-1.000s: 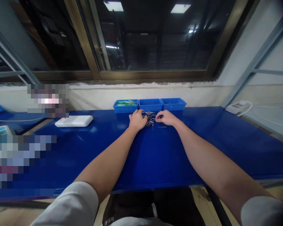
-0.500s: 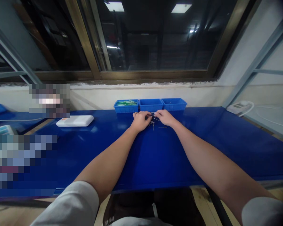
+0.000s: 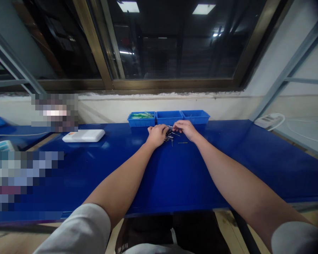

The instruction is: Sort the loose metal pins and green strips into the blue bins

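Observation:
Thin metal pieces [image 3: 170, 136], like pins or small drill bits, lie in a loose pile on the blue table between my hands. They are too small to name for certain. My left hand [image 3: 157, 135] rests at the left side of the pile, its fingers curled over the edge of it. Just to the right and slightly above the pile is my right hand [image 3: 187, 129], fingers bent and drawn together. Whatever its fingertips hold is too small to make out. One separate thin piece with a yellowish end [image 3: 182, 143] lies nearer to me, below my right hand.
Three blue bins stand in a row behind my hands: the left bin [image 3: 142, 122] holds green items, then a middle bin [image 3: 169, 120] and a right bin [image 3: 195, 120]. A white device [image 3: 84, 135] lies to the left, another white device [image 3: 267, 121] at the far right.
My right hand has lifted slightly up and away from the pile, and more of the metal pieces show. My left hand has shifted a little, its fingers closer over the pile.

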Tool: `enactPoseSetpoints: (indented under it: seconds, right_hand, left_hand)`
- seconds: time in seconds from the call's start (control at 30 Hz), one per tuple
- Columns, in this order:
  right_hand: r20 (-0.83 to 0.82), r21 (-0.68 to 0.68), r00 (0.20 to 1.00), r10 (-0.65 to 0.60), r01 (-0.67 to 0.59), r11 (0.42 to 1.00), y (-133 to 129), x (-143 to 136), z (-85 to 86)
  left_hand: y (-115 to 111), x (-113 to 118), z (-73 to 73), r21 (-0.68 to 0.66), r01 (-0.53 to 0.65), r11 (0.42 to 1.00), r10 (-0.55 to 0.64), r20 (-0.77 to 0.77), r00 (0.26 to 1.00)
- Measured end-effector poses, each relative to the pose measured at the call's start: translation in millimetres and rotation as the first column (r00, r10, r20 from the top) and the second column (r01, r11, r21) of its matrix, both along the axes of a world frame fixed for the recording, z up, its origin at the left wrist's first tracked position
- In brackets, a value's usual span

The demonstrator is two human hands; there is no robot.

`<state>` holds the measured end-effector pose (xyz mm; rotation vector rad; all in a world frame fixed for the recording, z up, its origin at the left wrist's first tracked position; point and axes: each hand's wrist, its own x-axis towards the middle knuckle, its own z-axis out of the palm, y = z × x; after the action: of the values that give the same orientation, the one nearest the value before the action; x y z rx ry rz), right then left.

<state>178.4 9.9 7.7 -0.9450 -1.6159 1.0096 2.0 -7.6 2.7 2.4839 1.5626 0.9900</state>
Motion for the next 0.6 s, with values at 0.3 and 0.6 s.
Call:
enactPoseSetpoints:
  seconds: [0.3,0.6]
  right_hand:
    - [-0.228,0.003,0.907,-0.353,0.363,0.932,14.3,13.3,-5.1]
    - [-0.412,-0.246,0.829,-0.378,0.298,0.922,15.7,32.3,-0.2]
  left_hand:
    - [1.2,-1.9,0.9,-0.057,-0.125,0.991,0.130,0.090,0.987]
    - [3.6,-3.4,0.0,-0.105,-0.153,0.983,0.165,0.124,0.978]
